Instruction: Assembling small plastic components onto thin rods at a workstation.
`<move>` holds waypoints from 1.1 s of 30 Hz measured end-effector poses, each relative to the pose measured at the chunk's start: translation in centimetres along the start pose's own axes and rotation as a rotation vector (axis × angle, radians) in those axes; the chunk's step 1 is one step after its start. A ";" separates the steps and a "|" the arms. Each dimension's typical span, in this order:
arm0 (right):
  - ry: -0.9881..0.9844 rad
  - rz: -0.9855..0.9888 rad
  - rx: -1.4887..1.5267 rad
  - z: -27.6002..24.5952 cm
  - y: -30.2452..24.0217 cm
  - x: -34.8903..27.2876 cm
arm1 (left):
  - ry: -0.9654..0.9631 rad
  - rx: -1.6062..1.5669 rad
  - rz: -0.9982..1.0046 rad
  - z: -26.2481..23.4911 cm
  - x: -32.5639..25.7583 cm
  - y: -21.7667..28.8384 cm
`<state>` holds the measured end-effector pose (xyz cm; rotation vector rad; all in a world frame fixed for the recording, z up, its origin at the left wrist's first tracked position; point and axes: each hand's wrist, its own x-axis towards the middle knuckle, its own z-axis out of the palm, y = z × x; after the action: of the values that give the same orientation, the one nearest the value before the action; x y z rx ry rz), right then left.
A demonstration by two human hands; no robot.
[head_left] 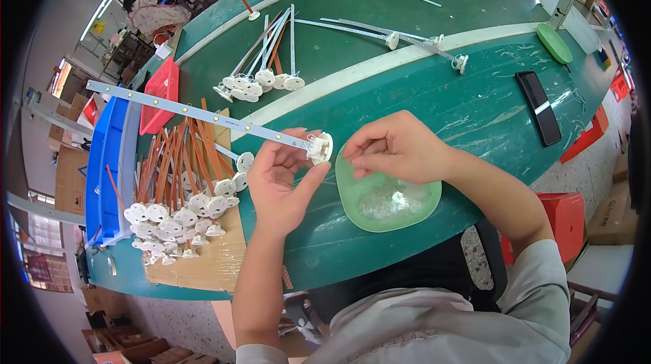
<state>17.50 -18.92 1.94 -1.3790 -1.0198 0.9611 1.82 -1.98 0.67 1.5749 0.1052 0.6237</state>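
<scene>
A: Left hand (281, 184) is up over the green worktable (475, 106), fingers curled and pinching a white round plastic end cap (321, 148) on a long thin white LED strip (196, 114).

B: And the right hand (393, 147)?

A: Fingers bunched together just right of that cap, above a pale green shallow plastic dish (390, 201).

B: A heap of capped strips (180, 194) lies to the left.
</scene>
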 end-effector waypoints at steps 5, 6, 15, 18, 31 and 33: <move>0.002 -0.034 0.035 0.2 0.5 0.2 | -0.025 -0.043 -0.028 0.1 0.0 -0.2; 0.026 -0.026 0.048 0.4 0.4 0.2 | -0.032 -0.052 -0.038 0.1 -0.1 -0.2; 0.087 -0.046 0.071 0.3 0.6 0.2 | -0.076 -0.118 -0.089 0.4 -0.3 -0.2; 0.173 -0.056 -0.164 0.5 0.0 -0.1 | -0.076 -0.171 -0.117 0.7 -0.3 -0.3; 0.214 -0.257 -0.079 1.6 -0.9 -1.0 | -0.030 -0.370 -0.066 1.5 -0.9 -0.7; 0.253 -0.298 -0.036 1.9 -0.8 -1.0 | -0.018 -0.380 -0.082 1.5 -1.1 -0.7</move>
<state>15.34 -19.33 2.63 -1.2957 -1.0171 0.5359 1.80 -3.70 -0.30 1.2027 0.0345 0.5301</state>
